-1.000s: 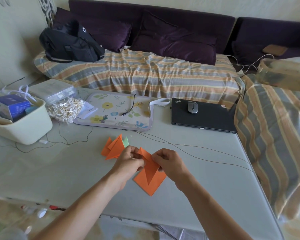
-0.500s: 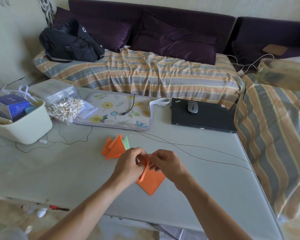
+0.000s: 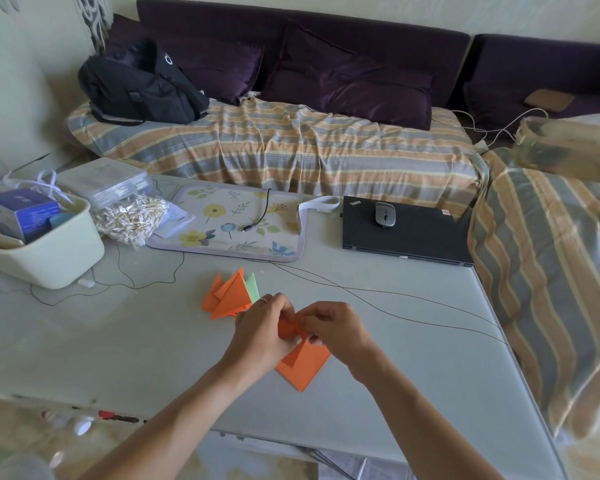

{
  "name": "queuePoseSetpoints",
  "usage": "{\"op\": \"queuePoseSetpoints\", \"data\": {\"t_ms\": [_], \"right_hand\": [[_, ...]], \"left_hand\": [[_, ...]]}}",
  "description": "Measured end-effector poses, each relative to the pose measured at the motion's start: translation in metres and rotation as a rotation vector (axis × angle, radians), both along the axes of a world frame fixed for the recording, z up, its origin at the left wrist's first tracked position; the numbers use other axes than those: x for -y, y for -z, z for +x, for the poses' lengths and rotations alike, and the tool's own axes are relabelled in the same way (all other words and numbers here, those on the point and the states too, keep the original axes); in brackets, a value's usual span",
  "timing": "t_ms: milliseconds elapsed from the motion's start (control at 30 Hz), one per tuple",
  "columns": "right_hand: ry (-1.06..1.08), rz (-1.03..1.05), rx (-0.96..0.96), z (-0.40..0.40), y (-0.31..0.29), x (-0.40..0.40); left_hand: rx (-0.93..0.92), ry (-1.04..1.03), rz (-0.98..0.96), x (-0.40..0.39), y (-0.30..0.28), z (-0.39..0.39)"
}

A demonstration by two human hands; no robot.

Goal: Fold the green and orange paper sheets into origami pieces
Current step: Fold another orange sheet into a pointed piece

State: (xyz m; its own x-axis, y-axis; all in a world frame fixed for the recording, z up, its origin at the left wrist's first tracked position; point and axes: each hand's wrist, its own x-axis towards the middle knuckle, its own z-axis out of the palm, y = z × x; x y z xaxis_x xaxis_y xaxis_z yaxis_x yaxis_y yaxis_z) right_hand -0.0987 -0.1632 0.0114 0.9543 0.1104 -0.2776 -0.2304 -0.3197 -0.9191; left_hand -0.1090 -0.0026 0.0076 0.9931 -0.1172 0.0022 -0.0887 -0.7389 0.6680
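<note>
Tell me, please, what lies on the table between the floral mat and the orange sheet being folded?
In the head view, a thin cable crosses the bare table between the floral mat and the orange sheet; folded orange and green pieces sit leftward.

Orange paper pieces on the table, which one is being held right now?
The orange sheet nearest the person: both hands pinch its top. The folded orange pile sits untouched behind.
</note>
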Motion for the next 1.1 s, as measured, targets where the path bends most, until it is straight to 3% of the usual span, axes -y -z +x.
{"op": "queuePoseSetpoints", "data": {"t_ms": [233, 500, 767, 933, 1100], "right_hand": [[0.015, -0.093, 0.051, 0.002, 0.004, -0.002], [0.046, -0.165, 0.119, 0.003, 0.012, -0.002], [0.017, -0.231, 0.245, 0.004, 0.012, -0.003], [-0.024, -0.258, 0.345, 0.003, 0.012, -0.004], [-0.085, -0.238, 0.301, 0.002, 0.009, -0.004]], "left_hand": [[0.005, -0.056, -0.130, -0.003, 0.001, 0.000], [-0.198, -0.113, -0.211, -0.004, 0.000, 0.003], [-0.411, -0.227, -0.474, -0.004, -0.003, -0.001], [-0.443, -0.304, -0.663, -0.001, -0.004, -0.002], [-0.464, -0.364, -0.767, -0.002, -0.005, 0.002]]}}
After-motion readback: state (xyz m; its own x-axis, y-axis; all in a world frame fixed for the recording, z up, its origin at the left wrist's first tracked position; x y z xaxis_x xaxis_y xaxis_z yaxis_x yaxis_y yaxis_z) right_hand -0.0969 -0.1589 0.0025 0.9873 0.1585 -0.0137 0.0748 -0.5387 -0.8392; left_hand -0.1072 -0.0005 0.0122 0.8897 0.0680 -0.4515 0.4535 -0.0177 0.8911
